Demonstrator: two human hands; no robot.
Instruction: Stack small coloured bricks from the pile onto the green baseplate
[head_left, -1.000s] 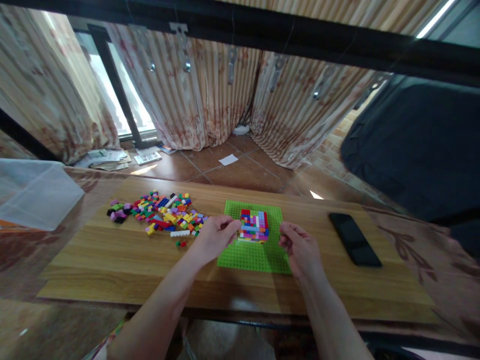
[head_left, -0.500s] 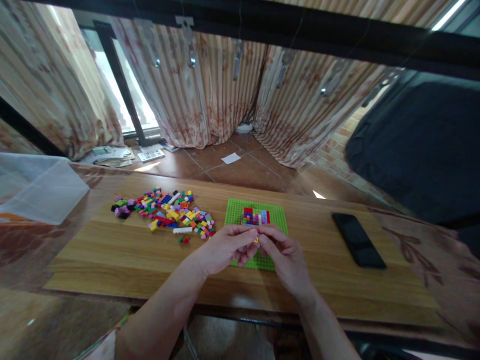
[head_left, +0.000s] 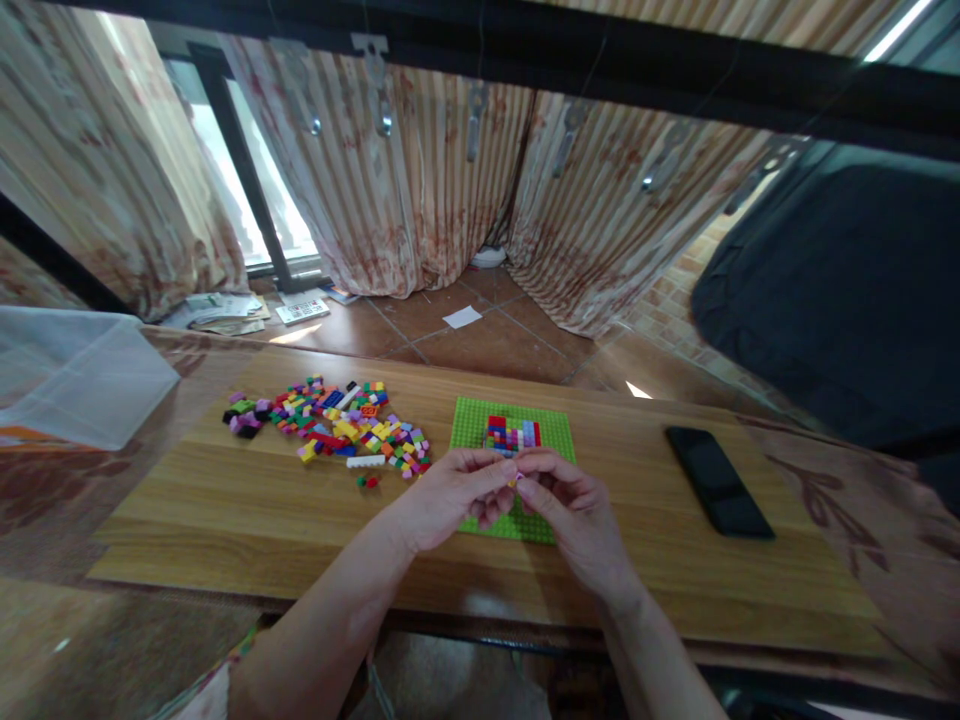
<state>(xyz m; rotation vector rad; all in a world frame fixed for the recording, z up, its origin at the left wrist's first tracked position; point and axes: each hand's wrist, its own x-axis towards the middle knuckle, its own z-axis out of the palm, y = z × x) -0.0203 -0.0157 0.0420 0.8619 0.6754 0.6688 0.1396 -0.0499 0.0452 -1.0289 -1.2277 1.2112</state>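
Note:
Over the near half of a green baseplate [head_left: 551, 425], my left hand [head_left: 459, 492] and my right hand [head_left: 574, 510] meet at their fingertips. Between them they pinch small toy bricks [head_left: 517, 480], with bits of yellow and pink showing; the fingers hide the rest. Just beyond the fingertips, a block of red, blue, purple and white bricks [head_left: 513, 434] is built on the baseplate. My hands cover part of its near side. To the left lies a loose pile of mixed coloured bricks [head_left: 345, 425].
A black phone [head_left: 718, 482] lies on the right of the wooden table [head_left: 247, 530]. At the left edge stands a translucent plastic bin [head_left: 90, 375]. Near the pile lie a long white brick [head_left: 365, 461] and small red and green pieces [head_left: 368, 482]. Curtains [head_left: 442, 190] hang beyond.
My fingertips have shifted slightly on the small bricks, and a pink bit now shows beside the yellow. Otherwise both hands stay in nearly the same place.

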